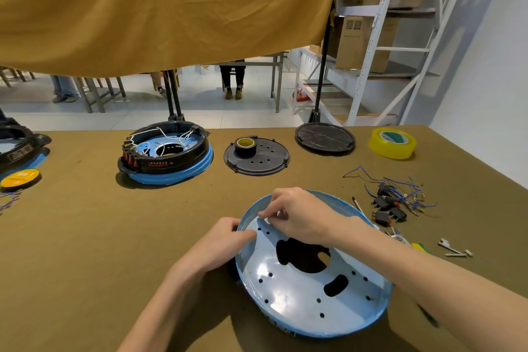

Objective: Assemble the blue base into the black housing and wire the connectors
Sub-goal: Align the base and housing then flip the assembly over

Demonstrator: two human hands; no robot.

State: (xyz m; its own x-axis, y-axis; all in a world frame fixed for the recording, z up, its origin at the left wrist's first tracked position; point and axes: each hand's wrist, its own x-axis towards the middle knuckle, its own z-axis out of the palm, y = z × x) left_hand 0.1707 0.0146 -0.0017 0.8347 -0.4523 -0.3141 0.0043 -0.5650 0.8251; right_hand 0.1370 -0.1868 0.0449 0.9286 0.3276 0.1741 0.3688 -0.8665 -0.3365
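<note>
Steadying the blue base (311,291) by its rim, left hand (225,237) should keep hold while right hand (297,214) pinches something tiny near the holes.

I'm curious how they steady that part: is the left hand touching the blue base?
Touching. The head view shows the left hand gripping the rim of the blue base at its left edge.

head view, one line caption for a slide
Both hands, left hand and right hand, work at the blue base rim.
</note>
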